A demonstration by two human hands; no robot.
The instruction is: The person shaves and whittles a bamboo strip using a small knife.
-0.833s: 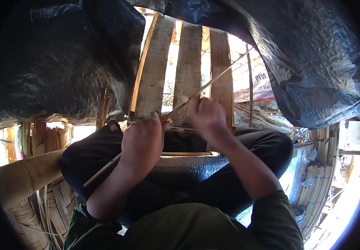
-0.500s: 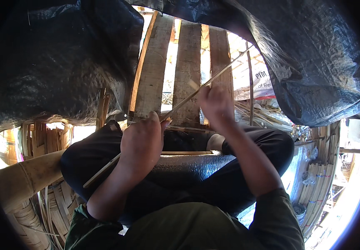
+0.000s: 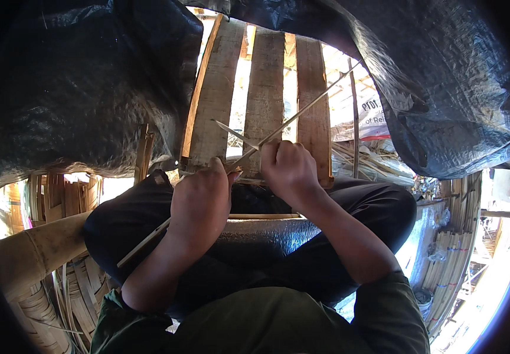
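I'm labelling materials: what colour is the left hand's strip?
The strip is light tan, clearest in the head view.

Strip (image 3: 311, 104) slanting from near left, through left hand (image 3: 200, 197), over boards (image 3: 265, 82), to far right; knife (image 3: 236, 134) in right hand (image 3: 292, 174), across strip, tip toward far left; boards beyond legs (image 3: 367, 203); left tarp (image 3: 78, 88) left of boards, right tarp (image 3: 450, 88) right; pole (image 3: 36, 253) left of legs, slats (image 3: 450, 259) right

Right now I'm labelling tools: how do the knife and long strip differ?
The knife slants leftward from the right hand; the long strip slants rightward from the left hand. The knife shows a short, pointed length; the long strip, a far longer one. Both look thin.
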